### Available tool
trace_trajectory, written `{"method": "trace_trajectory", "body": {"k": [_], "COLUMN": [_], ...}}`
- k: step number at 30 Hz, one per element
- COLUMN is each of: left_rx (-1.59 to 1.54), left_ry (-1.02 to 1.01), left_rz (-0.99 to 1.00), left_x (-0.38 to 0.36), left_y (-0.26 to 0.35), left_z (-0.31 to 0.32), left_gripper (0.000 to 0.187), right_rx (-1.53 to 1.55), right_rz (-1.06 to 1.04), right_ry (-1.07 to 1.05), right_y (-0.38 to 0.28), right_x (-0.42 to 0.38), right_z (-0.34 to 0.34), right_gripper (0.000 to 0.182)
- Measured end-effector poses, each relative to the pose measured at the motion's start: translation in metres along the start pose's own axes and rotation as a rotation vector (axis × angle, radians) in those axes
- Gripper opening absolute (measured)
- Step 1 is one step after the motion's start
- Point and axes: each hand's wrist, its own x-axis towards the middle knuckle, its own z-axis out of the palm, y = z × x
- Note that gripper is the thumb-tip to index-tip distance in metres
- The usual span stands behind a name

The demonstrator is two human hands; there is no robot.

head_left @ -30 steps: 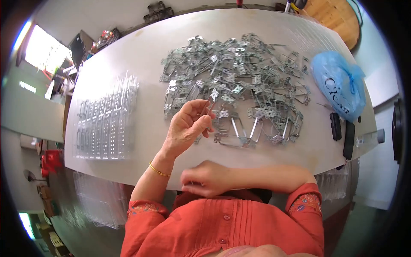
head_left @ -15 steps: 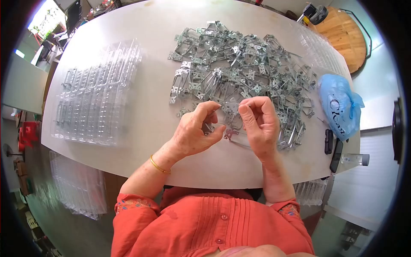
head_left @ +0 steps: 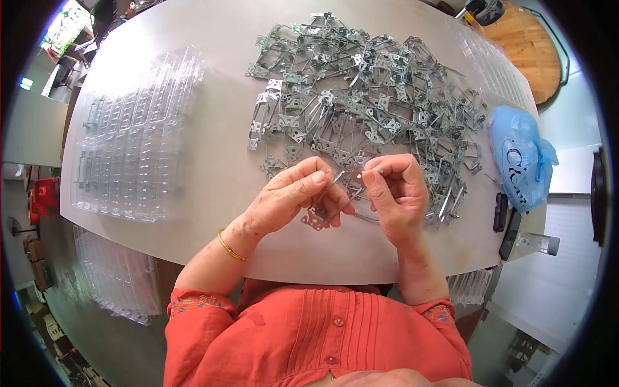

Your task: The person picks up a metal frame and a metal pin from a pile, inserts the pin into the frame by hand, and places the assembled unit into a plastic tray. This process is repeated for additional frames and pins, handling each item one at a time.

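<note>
My left hand [head_left: 293, 197] is closed around a thin metal bracket [head_left: 314, 220]. The bracket's flat plate with holes hangs below the fingers, and a narrow rod shows between thumb and fingers. Close by on the right, my right hand [head_left: 401, 197] pinches thumb against forefinger. A tiny light tip shows at that pinch, too small to name. Just beyond both hands lies a wide tangled pile of metal brackets [head_left: 361, 84], with perforated plates and thin rods.
At left on the table [head_left: 225, 129] lie stacked clear plastic trays [head_left: 135, 142] holding some metal pieces. More clear trays [head_left: 496, 64] stand at the far right. A blue plastic bag [head_left: 519, 158], a black object [head_left: 500, 211] and a clear bottle [head_left: 538, 244] sit along the right edge.
My left hand has turned, and the bracket's plate now hangs lower and to the left. My right hand has shifted slightly, still pinching. The whole view has moved a little.
</note>
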Motion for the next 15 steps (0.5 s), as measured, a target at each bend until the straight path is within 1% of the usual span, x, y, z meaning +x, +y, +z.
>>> {"method": "trace_trajectory", "body": {"k": [2,6,8,9,11,15], "left_rx": [0.03,-0.021,0.003,0.002,-0.047,-0.056], "left_ry": [-0.075,-0.094,-0.069,-0.065,-0.082,-0.125], "left_rz": [-0.022,0.014,0.006,0.009,0.01,-0.012], "left_x": [0.0,-0.003,-0.004,-0.005,-0.004,-0.005], "left_y": [0.0,-0.001,0.002,0.002,0.001,0.001], "left_z": [-0.001,-0.002,-0.004,-0.005,-0.004,-0.005], "left_gripper": [0.025,0.027,0.027,0.027,0.026,0.029], "right_rx": [0.018,0.093,-0.166,-0.165,-0.03,-0.025], "right_rz": [0.012,0.031,-0.226,-0.226,-0.272,-0.301], "right_ry": [-0.018,-0.06,0.006,0.002,0.066,0.09], "right_y": [0.0,0.005,0.008,0.008,0.009,0.004], "right_x": [0.0,0.0,0.004,0.004,0.002,-0.002], "right_z": [0.001,-0.004,-0.009,-0.011,-0.015,-0.007], "right_gripper": [0.016,0.018,0.019,0.019,0.021,0.022]}}
